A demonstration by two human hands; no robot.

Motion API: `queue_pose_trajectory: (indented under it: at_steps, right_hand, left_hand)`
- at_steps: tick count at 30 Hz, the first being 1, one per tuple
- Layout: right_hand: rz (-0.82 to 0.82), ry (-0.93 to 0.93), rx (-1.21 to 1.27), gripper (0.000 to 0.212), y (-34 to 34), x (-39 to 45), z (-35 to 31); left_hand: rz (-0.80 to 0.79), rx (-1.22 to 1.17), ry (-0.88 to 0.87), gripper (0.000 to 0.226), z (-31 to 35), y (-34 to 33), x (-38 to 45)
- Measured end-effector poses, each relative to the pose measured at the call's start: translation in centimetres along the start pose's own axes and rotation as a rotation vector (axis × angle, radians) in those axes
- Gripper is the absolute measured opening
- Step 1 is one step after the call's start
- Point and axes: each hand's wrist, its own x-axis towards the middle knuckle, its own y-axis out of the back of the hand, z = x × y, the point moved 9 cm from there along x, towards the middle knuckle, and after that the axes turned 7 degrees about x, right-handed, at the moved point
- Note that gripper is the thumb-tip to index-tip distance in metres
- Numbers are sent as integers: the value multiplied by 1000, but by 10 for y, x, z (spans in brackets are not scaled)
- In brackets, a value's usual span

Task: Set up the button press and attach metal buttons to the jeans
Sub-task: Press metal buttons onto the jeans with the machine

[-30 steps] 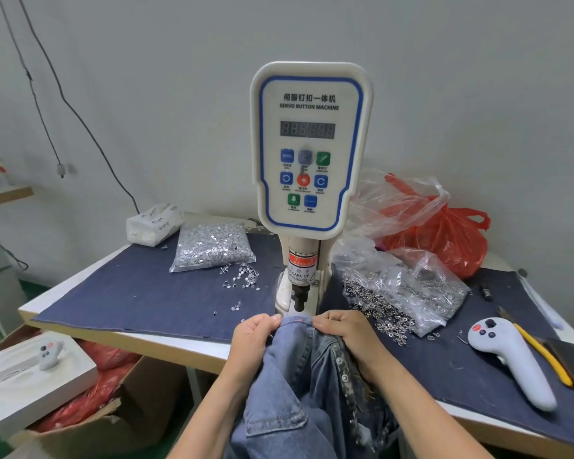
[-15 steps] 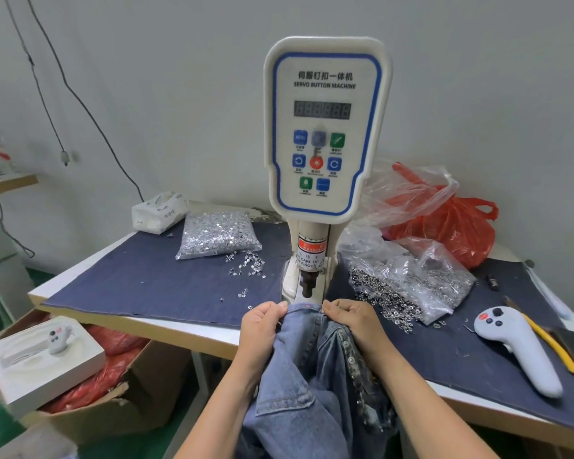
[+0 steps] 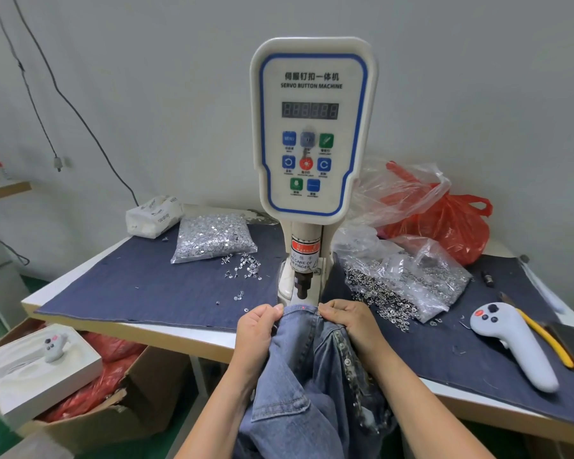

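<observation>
At the desk's [image 3: 166, 329] front edge, both hands grip the jeans [image 3: 299, 376] waistband, stretched between them right under the button press [image 3: 312, 134] ram [image 3: 303, 286]
- left hand [image 3: 257, 332]: fingers curled, pinching waistband on the left of the ram
- right hand [image 3: 348, 321]: fingers curled over the waistband on the right, just beside a fitted metal button
- small red light dot on the denim between the hands, below the ram
- rest of the jeans hangs off the desk edge toward the person; a row of metal studs runs down the fabric under the right forearm
- press stands upright mid-desk, panel reads SERVO BUTTON MACHINE, display digits unlit or too dim to read, warning sticker on the ram column
- dark blue cloth [image 3: 140, 286] covers the desk top
- left of press: sealed clear bag of silver tacks [image 3: 212, 238], a few loose ones spilled beside it, white tissue pack [image 3: 153, 215] behind
- right of press: opened clear bag of ring-shaped button parts [image 3: 408, 283], some spilled; red plastic bag [image 3: 444, 223] behind
- far right: white handheld controller [image 3: 514, 342] lying flat, yellow tool [image 3: 544, 339] just beside it
- floor left: cardboard box [image 3: 113, 415] with a white tray on top
</observation>
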Motion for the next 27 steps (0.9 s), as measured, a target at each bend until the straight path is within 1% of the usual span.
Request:
queue_pose_trajectory:
  at_steps: [7,9,17,21,27]
  right_hand:
    - [-9,-19,39,21,-3,-1,-1]
    - [-8,-22,46,21,-3,-1,-1]
    - [6,-7,30,20,-2,-1,-2]
    - [6,-7,29,19,-1,-1,-2]
    - [9,-8,23,18,0,-1,-1]
  left_hand:
    - [11,-6,18,50,-3,2,0]
    - [8,-6,21,46,-3,1,0]
    - [8,-1,34,41,-1,1,-2]
    - [11,-3,29,43,0,1,-2]
    - [4,6,20,51,-1,1,-1]
